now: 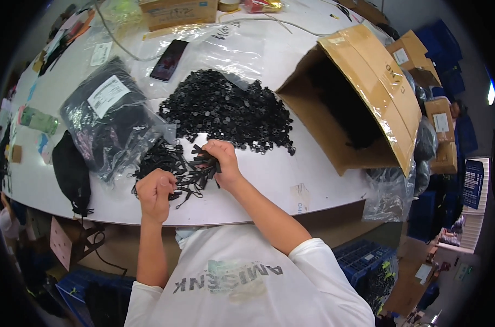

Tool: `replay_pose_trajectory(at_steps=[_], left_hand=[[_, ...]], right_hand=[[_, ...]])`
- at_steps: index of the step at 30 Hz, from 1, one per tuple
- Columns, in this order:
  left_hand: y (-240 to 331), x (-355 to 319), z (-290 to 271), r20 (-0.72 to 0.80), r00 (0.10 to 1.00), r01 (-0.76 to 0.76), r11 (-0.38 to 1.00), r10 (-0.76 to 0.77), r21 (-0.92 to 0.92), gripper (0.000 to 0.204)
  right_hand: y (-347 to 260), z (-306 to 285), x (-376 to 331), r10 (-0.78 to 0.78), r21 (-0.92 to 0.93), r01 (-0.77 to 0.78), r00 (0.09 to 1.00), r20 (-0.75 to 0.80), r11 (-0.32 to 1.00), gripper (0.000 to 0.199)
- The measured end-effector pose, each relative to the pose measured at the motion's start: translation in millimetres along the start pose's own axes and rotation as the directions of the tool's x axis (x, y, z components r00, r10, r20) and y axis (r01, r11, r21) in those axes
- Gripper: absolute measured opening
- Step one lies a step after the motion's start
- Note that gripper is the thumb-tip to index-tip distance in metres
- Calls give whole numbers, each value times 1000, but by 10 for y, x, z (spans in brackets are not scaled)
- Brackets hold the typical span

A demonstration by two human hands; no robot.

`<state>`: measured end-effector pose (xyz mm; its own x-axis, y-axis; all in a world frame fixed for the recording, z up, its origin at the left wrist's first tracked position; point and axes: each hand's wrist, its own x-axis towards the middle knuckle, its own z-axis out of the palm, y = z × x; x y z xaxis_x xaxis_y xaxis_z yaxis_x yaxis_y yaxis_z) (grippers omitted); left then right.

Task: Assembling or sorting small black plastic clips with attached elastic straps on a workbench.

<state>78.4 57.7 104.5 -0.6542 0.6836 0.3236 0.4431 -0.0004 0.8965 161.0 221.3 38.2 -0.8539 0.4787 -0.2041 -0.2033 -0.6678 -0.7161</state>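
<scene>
My right hand [224,163] is closed around a bunch of black cord pulls [204,163], thin loops with flat, stubby ends that stick out past the fingers. Just to its left, my left hand [156,195] makes a fist with the thumb on top. Dark ends show at its fingertips, but what it grips is mostly hidden. Behind the left hand lies a loose heap of similar black cord pieces [161,156]. Farther back spreads a large pile of small black plastic pieces [225,109] with rounded, disc-like ends; neither hand touches it.
A clear bag of black goods [108,109] and a black pouch [72,171] lie at left. A phone [169,60] rests behind the pile. To the right, an open cardboard box [375,82] lies tipped toward me. The white table's [247,210] front edge runs before my body.
</scene>
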Motion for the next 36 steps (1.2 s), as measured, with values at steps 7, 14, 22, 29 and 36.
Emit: replay_pose_trajectory(at_steps=[7,14,22,29,36], left_hand=[[71,67,31,88,996,13,1000,-15,26,39],[116,-39,51,152,986,56,998,-61,41,27],[176,37,-5,241,962,82,975,-132,206,26],[57,251,114,229,958,110,958,-173,264,22],[-374,476,395,135,973,26,675,-185,738,18]], right_hand=[[29,7,-119,-15,-161,36,992,128,986,32],[114,-146,-134,-7,-274,45,990,139,961,32],[116,-140,-181,-14,-264,68,980,199,962,31],[71,-108,-141,70,-138,-47,983,171,989,29],[-58,-134,-241,139,-212,-104,977,159,972,25]])
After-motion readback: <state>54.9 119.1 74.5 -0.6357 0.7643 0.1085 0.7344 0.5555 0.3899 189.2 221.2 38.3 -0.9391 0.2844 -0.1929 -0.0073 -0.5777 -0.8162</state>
